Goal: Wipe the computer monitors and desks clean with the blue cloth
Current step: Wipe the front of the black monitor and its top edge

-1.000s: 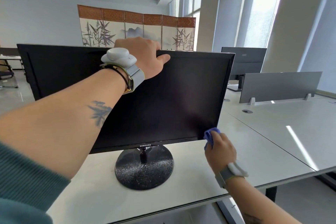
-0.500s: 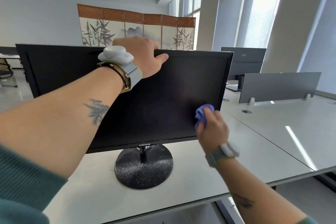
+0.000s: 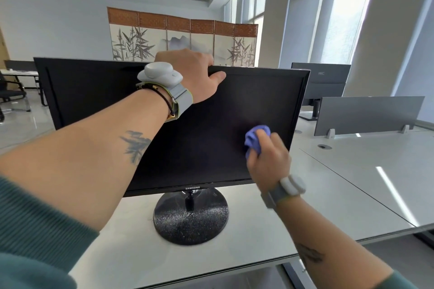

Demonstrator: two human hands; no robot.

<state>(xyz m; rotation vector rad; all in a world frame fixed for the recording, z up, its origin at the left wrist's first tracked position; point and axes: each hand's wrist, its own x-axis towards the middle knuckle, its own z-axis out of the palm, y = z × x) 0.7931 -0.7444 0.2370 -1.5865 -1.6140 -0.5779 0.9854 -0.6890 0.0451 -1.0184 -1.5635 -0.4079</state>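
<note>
My right grip presses the bunched blue cloth on the black flat monitor, left grip clasping its top. The white tabletop below probably awaits.

Your white desk has a pale top and butts along a seam on its right against a second white desk. On your desk the Samsung monitor's round black base stands near the middle, speckled with dust. On the right desk a grey divider panel stands upright on small feet at the far side, with a round cable grommet just in front. Far right, past the panel's left end, a second monitor's foot rests on the white top.
</note>
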